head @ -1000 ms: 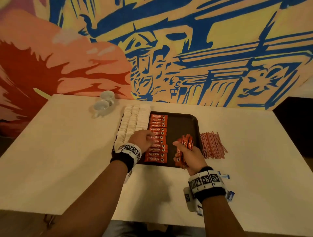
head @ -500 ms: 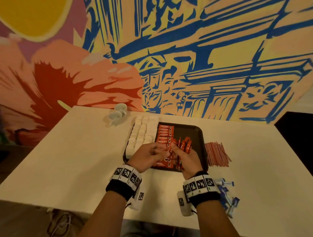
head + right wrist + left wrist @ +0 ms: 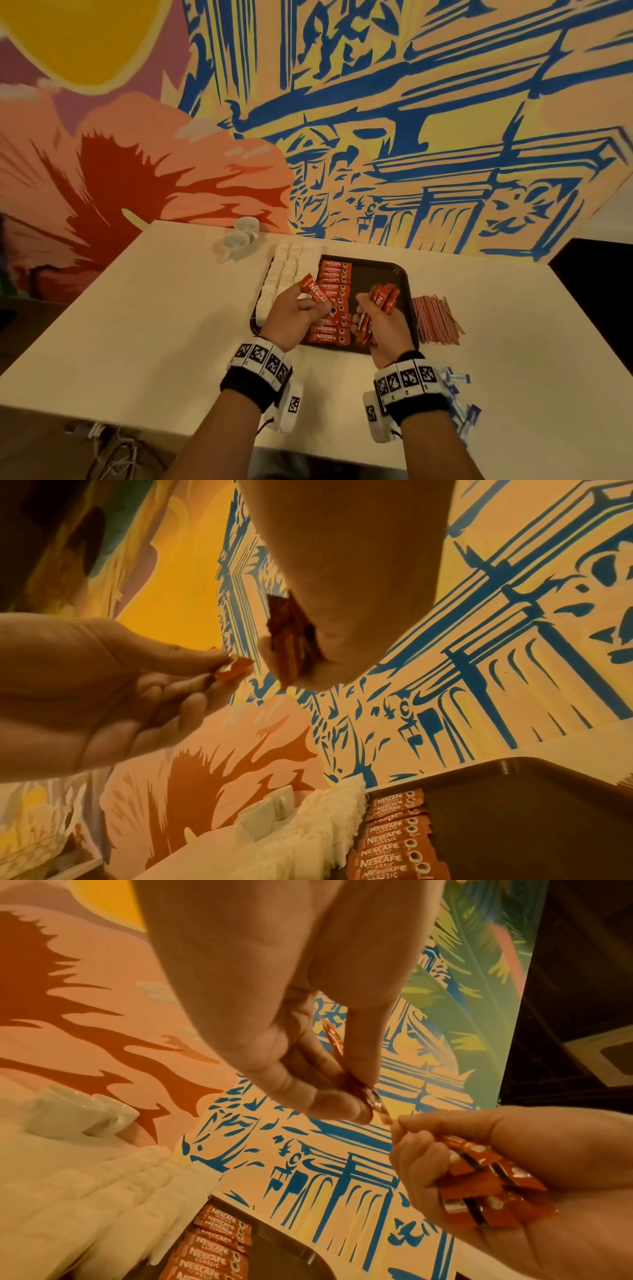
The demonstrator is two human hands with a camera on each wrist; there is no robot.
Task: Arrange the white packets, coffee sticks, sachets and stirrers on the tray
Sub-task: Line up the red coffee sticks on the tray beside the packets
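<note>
Looking down from the head view, the dark tray (image 3: 400, 274) sits mid-table with white packets (image 3: 287, 270) ranked along its left side and a column of coffee sticks (image 3: 334, 301) laid flat beside them, running from far to near. The left hand (image 3: 296, 317) pinches a single coffee stick (image 3: 313, 291) above that column, tilted, its far end over the white packets. The right hand (image 3: 380, 323) is curled round a bundle of sticks (image 3: 383, 298) over the bare right part of the tray. Red stirrers (image 3: 436, 318) lie heaped on the table just right of the tray; blue-and-white sachets (image 3: 459, 401) lie scattered near the right wrist; two white cups (image 3: 241, 234) stand at the far left.

In the left wrist view, thumb and fingertips (image 3: 329, 1102) clamp the stick edge-on near its lower end, close to the right hand's knuckles. The foil looks thin, light and glossy, so likely slippery and easily creased; a pinch on the flat faces near the middle should steer it best.

In the right wrist view, the bundle (image 3: 291, 642) is gripped in the fist, its ends protruding. Loose sticks could fan or slide out; holding them across their middles seems safest.
</note>
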